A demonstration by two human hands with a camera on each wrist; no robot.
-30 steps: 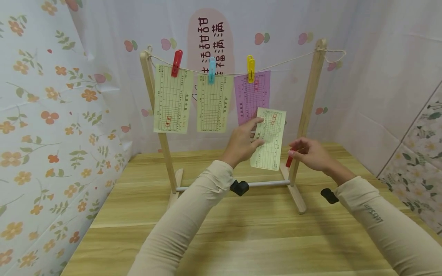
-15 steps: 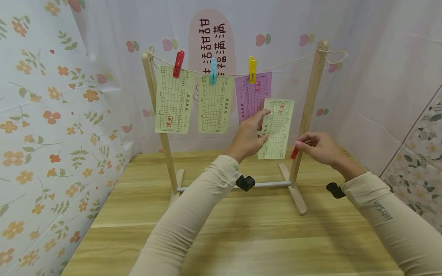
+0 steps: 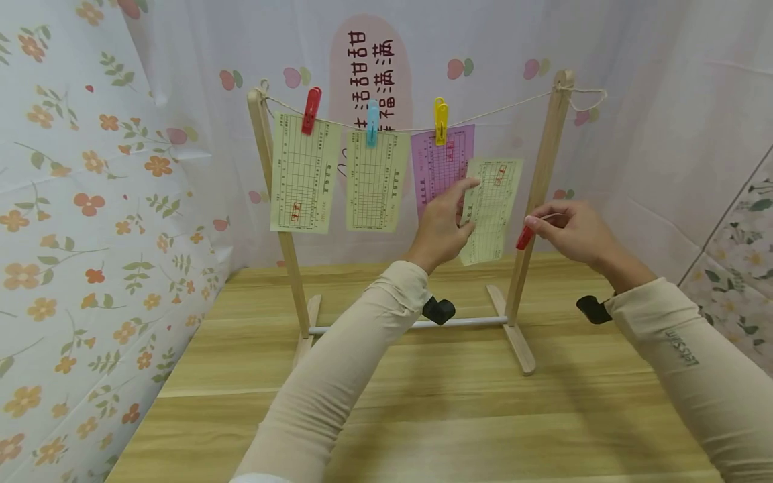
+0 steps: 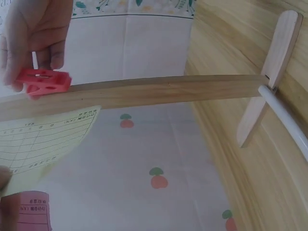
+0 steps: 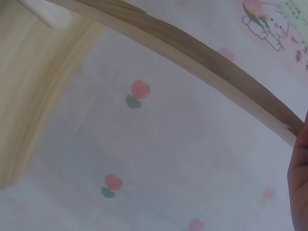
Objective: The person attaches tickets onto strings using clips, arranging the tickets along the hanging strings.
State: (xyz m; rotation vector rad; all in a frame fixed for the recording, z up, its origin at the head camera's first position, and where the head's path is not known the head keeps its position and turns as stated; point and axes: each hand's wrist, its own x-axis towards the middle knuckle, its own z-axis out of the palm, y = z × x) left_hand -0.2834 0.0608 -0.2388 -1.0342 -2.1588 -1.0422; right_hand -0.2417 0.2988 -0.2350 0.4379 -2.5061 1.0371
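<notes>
My left hand (image 3: pixel 443 225) pinches the left edge of a pale yellow printed slip (image 3: pixel 494 211), held just below the string and partly in front of a purple slip (image 3: pixel 437 157). To its right, my right hand (image 3: pixel 576 231) grips a red clothespin (image 3: pixel 525 237) near the right post; the clothespin also shows in the left wrist view. On the string, a yellow clothespin (image 3: pixel 441 122) holds the purple slip. A blue clothespin (image 3: pixel 372 124) and another red clothespin (image 3: pixel 311 111) each hold a yellow slip farther left. Only an edge of the right hand shows in the right wrist view.
Two wooden posts carry the string (image 3: pixel 501 111): the left post (image 3: pixel 274 181) and the right post (image 3: pixel 546 154). A white rod (image 3: pixel 471 323) joins their feet low over the wooden table (image 3: pixel 423 416). Patterned curtains surround the table at the back and sides.
My left hand has raised the held yellow slip up and to the right, toward the string. The right hand has also risen with the red clothespin. The hanging slips stay in place.
</notes>
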